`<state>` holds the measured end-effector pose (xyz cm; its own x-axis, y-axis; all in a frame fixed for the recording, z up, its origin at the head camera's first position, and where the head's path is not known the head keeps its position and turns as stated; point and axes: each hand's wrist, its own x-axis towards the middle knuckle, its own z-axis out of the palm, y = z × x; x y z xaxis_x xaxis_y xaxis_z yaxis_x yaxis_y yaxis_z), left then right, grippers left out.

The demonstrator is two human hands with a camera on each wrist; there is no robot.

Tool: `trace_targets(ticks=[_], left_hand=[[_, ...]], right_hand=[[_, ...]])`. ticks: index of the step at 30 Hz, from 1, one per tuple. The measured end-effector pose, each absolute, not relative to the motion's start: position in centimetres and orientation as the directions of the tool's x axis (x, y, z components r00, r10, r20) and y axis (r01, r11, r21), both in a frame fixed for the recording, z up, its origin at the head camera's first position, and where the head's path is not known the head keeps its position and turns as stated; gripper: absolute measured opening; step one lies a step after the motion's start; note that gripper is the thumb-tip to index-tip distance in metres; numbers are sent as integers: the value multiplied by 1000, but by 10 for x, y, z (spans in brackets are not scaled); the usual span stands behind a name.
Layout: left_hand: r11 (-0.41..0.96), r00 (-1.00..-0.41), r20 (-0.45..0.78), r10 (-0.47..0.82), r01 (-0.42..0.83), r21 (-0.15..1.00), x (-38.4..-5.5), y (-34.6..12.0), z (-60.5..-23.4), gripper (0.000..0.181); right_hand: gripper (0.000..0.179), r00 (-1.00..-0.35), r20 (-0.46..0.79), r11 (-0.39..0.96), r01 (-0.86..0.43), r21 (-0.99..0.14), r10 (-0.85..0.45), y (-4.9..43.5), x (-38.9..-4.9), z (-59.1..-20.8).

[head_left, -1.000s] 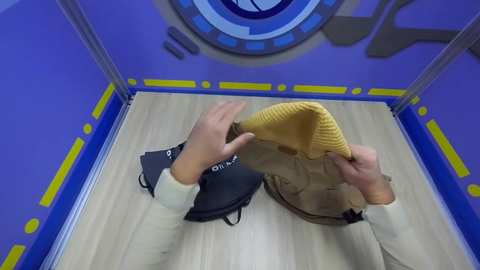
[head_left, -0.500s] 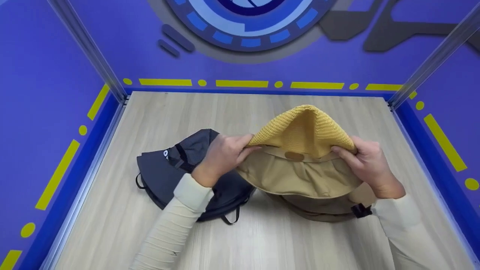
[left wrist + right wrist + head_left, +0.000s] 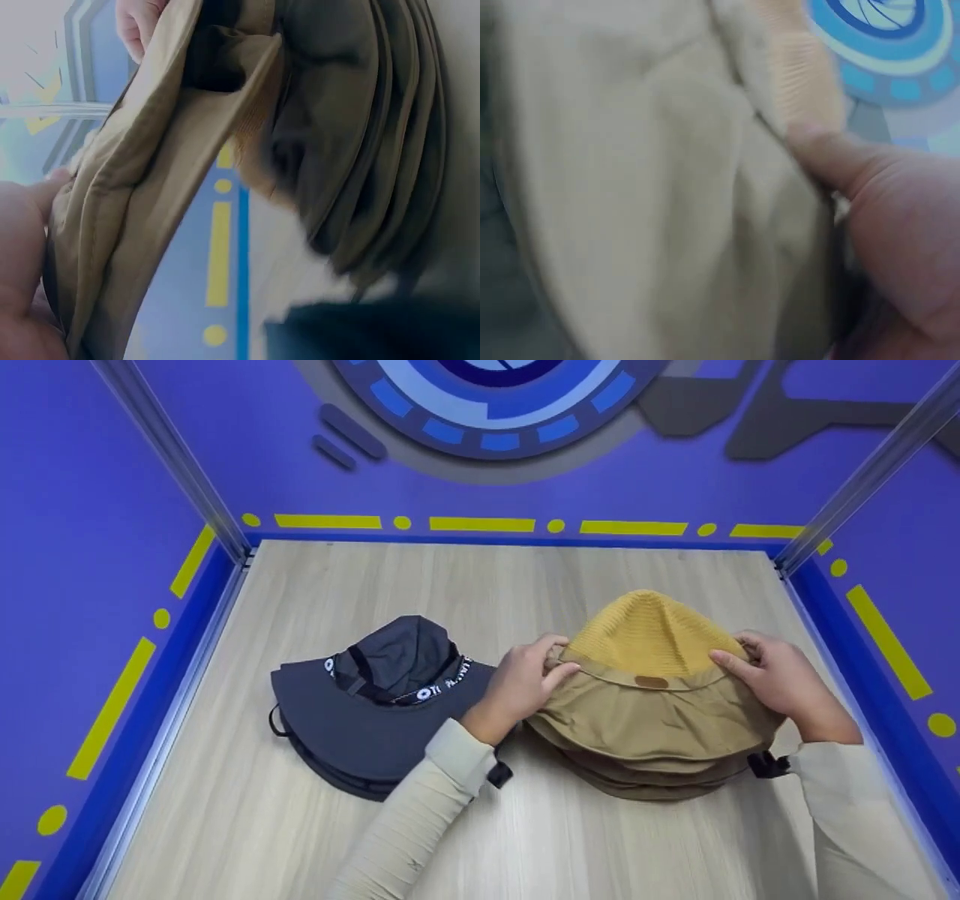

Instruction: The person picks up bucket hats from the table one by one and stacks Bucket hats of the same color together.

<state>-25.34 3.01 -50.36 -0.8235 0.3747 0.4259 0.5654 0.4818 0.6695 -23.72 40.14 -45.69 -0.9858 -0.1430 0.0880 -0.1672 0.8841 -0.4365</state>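
A tan bucket hat (image 3: 660, 724) with a yellow knitted crown (image 3: 649, 637) and a small brown tag hangs between both hands. My left hand (image 3: 517, 686) pinches its edge on the left, thumb on the near side. On the opposite edge, my right hand (image 3: 784, 679) grips with the thumb pressed in front. Directly underneath are darker brown stacked hats (image 3: 645, 789), mostly hidden by the tan brim. The left wrist view shows the brim (image 3: 124, 165) apart from several layered brims (image 3: 397, 142). In the right wrist view, blurred tan cloth (image 3: 667, 195) fills most of the picture.
Dark grey hats (image 3: 352, 739) lie stacked on the wooden table (image 3: 217, 810) to the left, partly behind the left forearm. A black buckle (image 3: 769, 765) sticks out beside the brown stack. Blue panels (image 3: 480, 502) with yellow marks enclose the back and sides.
My left hand came from open fingers to pinching the tan hat's left edge. Both hands then carried the hat right and lower, over the brown stack, its brim now spread toward me.
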Motion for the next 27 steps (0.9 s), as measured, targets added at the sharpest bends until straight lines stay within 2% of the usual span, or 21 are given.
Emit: trace_targets(ticks=[4, 9, 16, 22, 27], left_hand=[[461, -855, 367, 366, 509, 727, -251, 51, -517, 31], [495, -867, 307, 394, 481, 724, -247, 69, -537, 23], [628, -904, 211, 371, 412, 660, -243, 81, -558, 22], [699, -903, 245, 354, 429, 572, -240, 85, -569, 19], [703, -893, 303, 332, 448, 552, -232, 75, -570, 25]], right_hand=[[36, -990, -36, 898, -106, -426, -134, 420, -235, -460], [35, -984, -143, 902, -38, -430, -110, 434, -234, -476], [32, -976, -193, 893, 0, -451, -97, 440, -235, -506], [38, -973, -225, 883, 58, -466, -54, 436, -235, -522], [56, -984, -173, 896, 112, -431, 40, 422, -232, -526]])
